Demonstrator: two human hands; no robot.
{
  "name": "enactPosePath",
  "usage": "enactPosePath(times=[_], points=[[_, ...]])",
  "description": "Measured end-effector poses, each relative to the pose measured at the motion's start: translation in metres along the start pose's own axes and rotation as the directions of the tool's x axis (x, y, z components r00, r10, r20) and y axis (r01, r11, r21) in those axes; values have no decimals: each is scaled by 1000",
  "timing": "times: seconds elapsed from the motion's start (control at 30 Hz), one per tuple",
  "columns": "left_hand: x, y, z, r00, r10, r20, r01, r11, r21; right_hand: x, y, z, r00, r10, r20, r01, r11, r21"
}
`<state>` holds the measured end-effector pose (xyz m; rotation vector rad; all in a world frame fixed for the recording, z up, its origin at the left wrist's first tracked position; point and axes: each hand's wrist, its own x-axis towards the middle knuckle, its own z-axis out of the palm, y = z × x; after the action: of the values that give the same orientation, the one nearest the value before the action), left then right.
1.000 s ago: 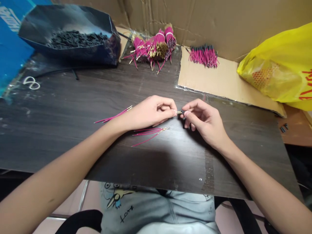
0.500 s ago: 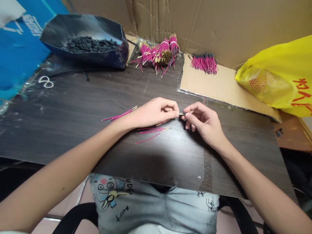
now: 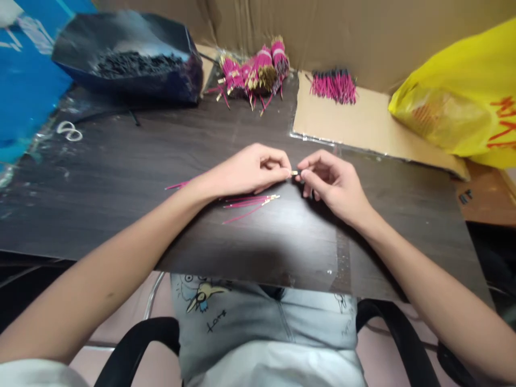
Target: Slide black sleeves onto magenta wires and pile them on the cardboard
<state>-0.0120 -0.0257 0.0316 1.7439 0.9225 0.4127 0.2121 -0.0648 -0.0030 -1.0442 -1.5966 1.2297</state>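
My left hand (image 3: 245, 172) pinches a thin pink wire with a brass tip (image 3: 293, 172). My right hand (image 3: 332, 180), at three o'clock, pinches a small black sleeve (image 3: 299, 173) touching that tip.

Bare forearms, grey printed shirt (image 3: 266, 317)

— What do we have at the back of the tabletop (image 3: 121, 161)?
— We see a dark tray (image 3: 124, 59) of small black pieces on the left, and tied pink wire bundles (image 3: 253, 72) just beside it.
— And to the right?
— We find a cardboard sheet (image 3: 363, 126) carrying a loose pink wire pile (image 3: 334, 86), with a yellow plastic bag (image 3: 463, 102) near it.
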Motion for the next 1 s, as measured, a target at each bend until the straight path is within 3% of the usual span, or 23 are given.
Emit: enactPosePath(times=[0.4, 0.63, 1.0], points=[[2, -1, 5, 995, 2, -97, -4, 1000, -19, -7, 0, 0, 986, -167, -28, 154, 951, -269], [2, 2, 8, 989, -3, -145, -3, 999, -43, -8, -4, 1, 993, -104, -48, 88, 961, -264], [2, 2, 9, 985, 52, -164, -57, 998, -26, -7, -3, 2, 990, -105, -94, 82, 971, -224]])
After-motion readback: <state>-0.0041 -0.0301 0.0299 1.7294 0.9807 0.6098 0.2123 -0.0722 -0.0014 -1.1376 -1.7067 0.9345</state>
